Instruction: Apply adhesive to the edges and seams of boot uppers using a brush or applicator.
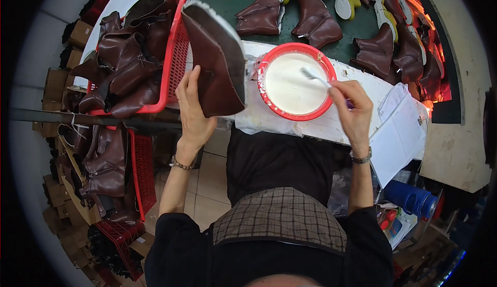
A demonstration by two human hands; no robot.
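Checked apron (279, 214) nearest. Left fingers (191, 84) grip brown boot upper (215, 64) by its side, likely keeping the pale edge (221, 22) free; right fingers (348, 86) pinch small brush (312, 76) over white liquid (290, 91). Red basin (295, 115) on desk (346, 75) between both, probably for reach; red basket (177, 46) of uppers (124, 49) just left of left fingers.

a glossy brown boot upper (215, 75), pale and frayed along its top and right edge, is raised left of a round red tub (296, 116) of thick white liquid (290, 93). a small light-tipped brush (312, 75) slants above the liquid.
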